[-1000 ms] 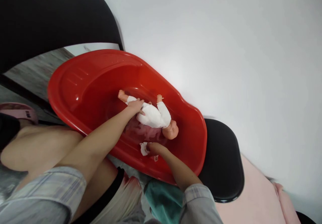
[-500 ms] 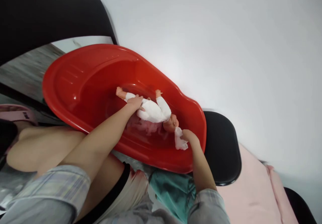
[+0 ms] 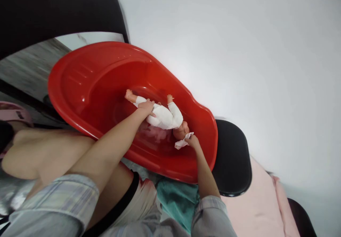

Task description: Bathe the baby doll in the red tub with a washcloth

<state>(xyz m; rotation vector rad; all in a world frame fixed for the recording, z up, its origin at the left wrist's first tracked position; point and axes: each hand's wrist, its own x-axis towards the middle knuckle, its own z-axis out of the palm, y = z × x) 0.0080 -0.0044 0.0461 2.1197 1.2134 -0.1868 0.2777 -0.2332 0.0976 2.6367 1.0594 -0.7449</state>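
Observation:
A baby doll (image 3: pixel 163 118) in a white suit lies on its side in a red baby bathtub (image 3: pixel 80 64), its head to the right. Around the doll's hip and upper leg my left hand (image 3: pixel 147 107) is closed. My right hand (image 3: pixel 193 141) pinches a pale, crumpled cloth (image 3: pixel 182 143) against the doll's head (image 3: pixel 181 130). Beneath the doll, a pinkish reflection or wet patch shows on the tub floor; which of these it is, I cannot tell.
A black chair seat (image 3: pixel 231 157) is at the tub's right end, and a large black chair back (image 3: pixel 53 9) at upper left. Teal cloth (image 3: pixel 177 199) hangs by my lap. Pink fabric (image 3: pixel 261 201) lies at lower right. A white wall (image 3: pixel 226 52) stands behind the tub.
My right hand has moved left with the cloth, from beside the doll's head to up against it. My left hand keeps its grip on the doll. The view has shifted slightly.

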